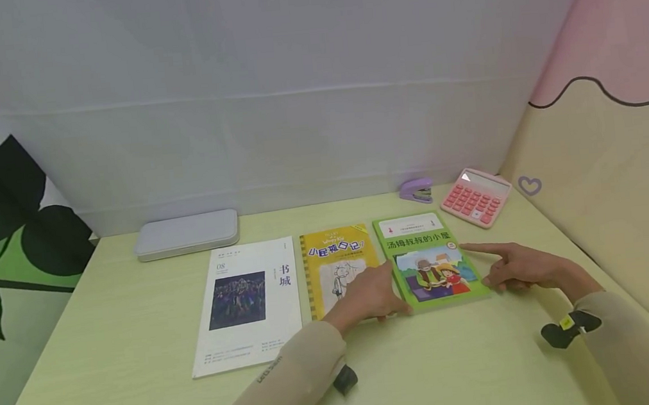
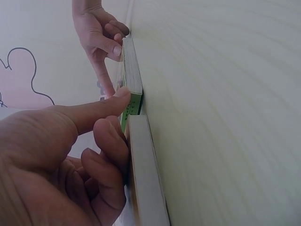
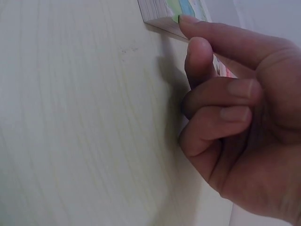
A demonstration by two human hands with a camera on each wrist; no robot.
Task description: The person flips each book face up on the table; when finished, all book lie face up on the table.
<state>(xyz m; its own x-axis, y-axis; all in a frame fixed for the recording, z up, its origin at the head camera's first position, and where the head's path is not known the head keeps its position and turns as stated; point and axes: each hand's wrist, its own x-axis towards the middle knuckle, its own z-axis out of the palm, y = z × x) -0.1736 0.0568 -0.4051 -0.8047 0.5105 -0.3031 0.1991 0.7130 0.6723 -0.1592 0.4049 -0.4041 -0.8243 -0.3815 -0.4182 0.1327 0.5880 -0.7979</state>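
Observation:
Three books lie side by side on the pale green table (image 1: 465, 357). From left to right they are a white magazine (image 1: 246, 302), a yellow book (image 1: 335, 262) and a green picture book (image 1: 429, 261). My left hand (image 1: 370, 296) rests on the yellow book with loosely curled fingers, and its thumb (image 2: 110, 101) presses the green book's (image 2: 134, 80) near left corner. My right hand (image 1: 512, 266) is at the green book's right side. Its thumb (image 3: 221, 35) and index finger pinch the near right corner (image 3: 157, 12), and its other fingers are curled beside the edge.
A flat grey case (image 1: 186, 234) lies behind the magazine. At the back right, by the wall, sit a purple stapler (image 1: 417, 190) and a pink calculator (image 1: 476, 197). Walls close in the table at the back and on the right.

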